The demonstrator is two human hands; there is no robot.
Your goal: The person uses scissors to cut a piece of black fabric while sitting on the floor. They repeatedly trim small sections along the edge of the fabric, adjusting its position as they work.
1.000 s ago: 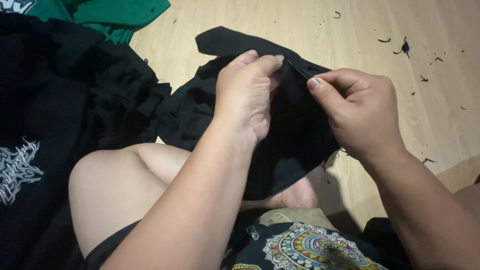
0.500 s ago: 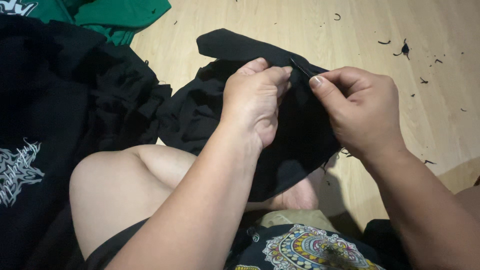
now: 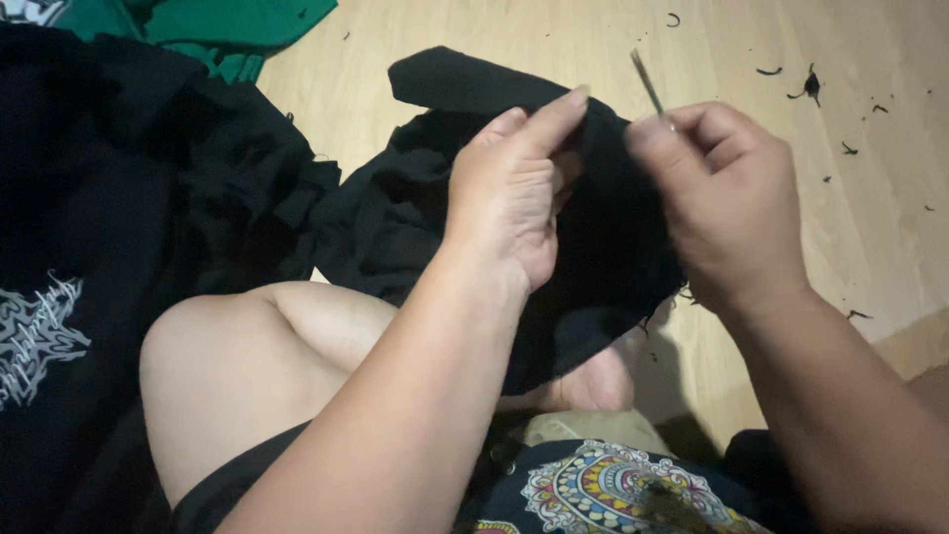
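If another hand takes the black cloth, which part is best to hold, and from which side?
Probably the free flap at the far top of the black cloth, from the upper left. It lies flat on the wooden floor, away from the left hand, the right hand and the thin tool it pinches.

Our black garment (image 3: 593, 247), crumpled and bunched, raised over our knee above the wooden floor, its upper edge gripped between our fingers, our thin dark thread (image 3: 647, 84) drawn upward, taut, slightly tilted
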